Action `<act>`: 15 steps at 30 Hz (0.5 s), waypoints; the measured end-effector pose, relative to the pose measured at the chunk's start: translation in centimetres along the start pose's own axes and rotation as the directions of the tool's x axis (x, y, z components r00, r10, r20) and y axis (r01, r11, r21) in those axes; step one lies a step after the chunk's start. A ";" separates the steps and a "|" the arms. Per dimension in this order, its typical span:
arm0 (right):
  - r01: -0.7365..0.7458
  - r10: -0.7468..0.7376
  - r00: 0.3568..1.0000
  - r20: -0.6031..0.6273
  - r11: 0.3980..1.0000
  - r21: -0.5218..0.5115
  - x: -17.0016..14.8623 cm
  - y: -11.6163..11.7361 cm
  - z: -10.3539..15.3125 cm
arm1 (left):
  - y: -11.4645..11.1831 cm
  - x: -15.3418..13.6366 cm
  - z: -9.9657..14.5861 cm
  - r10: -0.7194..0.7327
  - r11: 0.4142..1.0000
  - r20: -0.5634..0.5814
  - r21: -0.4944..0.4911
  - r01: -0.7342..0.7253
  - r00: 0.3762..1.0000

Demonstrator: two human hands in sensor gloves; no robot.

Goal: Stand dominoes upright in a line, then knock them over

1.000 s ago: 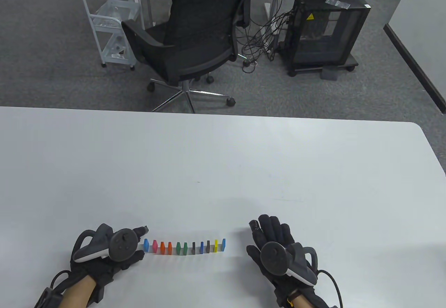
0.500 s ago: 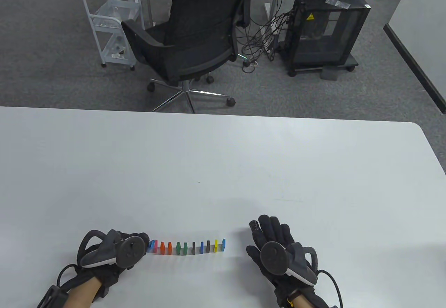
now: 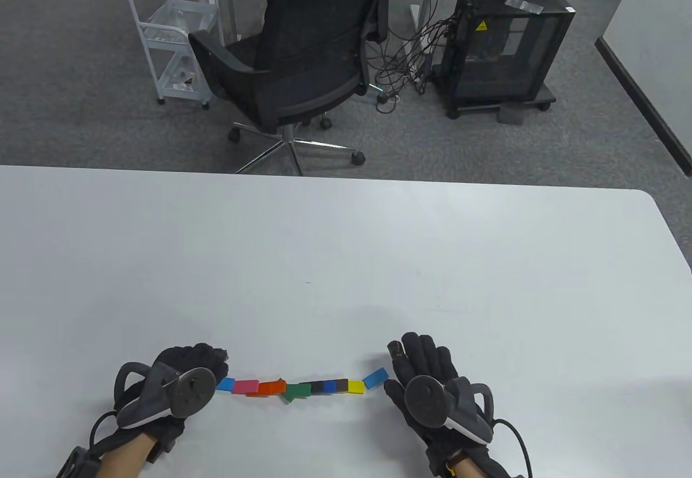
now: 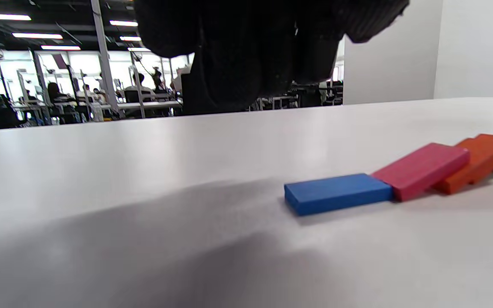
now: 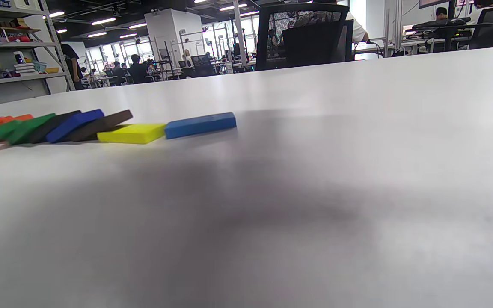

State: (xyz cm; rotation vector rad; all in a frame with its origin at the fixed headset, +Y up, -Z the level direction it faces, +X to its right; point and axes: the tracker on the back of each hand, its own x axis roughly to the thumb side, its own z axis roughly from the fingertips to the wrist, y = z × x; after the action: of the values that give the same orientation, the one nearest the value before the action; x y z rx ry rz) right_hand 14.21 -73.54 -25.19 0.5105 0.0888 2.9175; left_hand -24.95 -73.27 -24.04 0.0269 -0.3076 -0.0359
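The coloured dominoes lie toppled in an overlapping row near the table's front edge, from a blue one (image 3: 225,384) (image 4: 336,192) through pink (image 3: 246,386) (image 4: 422,169), orange (image 3: 272,387), green (image 3: 297,390) and yellow (image 3: 356,387) (image 5: 133,132) to a skewed blue one (image 3: 375,377) (image 5: 199,124). My left hand (image 3: 213,362) sits just left of the row with its fingers (image 4: 250,51) curled and holding nothing. At the row's right end my right hand (image 3: 413,345) rests flat on the table, fingers straight, just beside the skewed blue domino.
The white table (image 3: 346,256) stretches wide beyond the row. Past its far edge stand a black office chair (image 3: 303,61), a white wire cart (image 3: 173,51) and a black cabinet (image 3: 508,45) with cables on the floor.
The dominoes stood upright a second ago; my left hand pushed the left end and the whole row fell to the right. The left fingers have curled back. The right hand stayed put.
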 end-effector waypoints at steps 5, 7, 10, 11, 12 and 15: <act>-0.011 0.011 1.000 -0.004 0.999 -0.039 0.0 0.0 0.0 | -0.1 -0.1 0.1 -0.032 0.998 -0.045 -0.059 0.030 0.998; -0.017 0.017 1.000 -0.006 0.999 -0.046 0.0 0.0 0.0 | -0.3 -0.2 0.1 -0.038 0.997 -0.048 -0.066 0.035 0.998; -0.021 0.021 1.000 -0.003 0.999 -0.038 0.1 0.2 0.0 | -0.5 -0.2 0.0 -0.044 0.997 -0.045 -0.064 0.041 0.998; -0.022 0.022 1.000 -0.003 0.999 -0.035 0.1 0.2 0.0 | -0.5 -0.2 0.0 -0.044 0.997 -0.043 -0.068 0.041 0.998; -0.023 0.023 1.000 -0.002 0.999 -0.034 0.1 0.3 0.0 | -0.5 -0.2 0.0 -0.041 0.997 -0.042 -0.070 0.038 0.998; -0.022 0.022 1.000 0.000 0.999 -0.031 0.1 0.3 0.0 | -0.6 -0.2 0.0 -0.046 0.996 -0.042 -0.075 0.042 0.998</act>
State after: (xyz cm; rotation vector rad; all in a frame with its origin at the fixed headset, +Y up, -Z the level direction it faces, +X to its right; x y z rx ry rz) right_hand 14.03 -73.84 -25.13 0.5107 0.0379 2.9350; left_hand -25.12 -73.89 -24.12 -0.0389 -0.2620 -0.0903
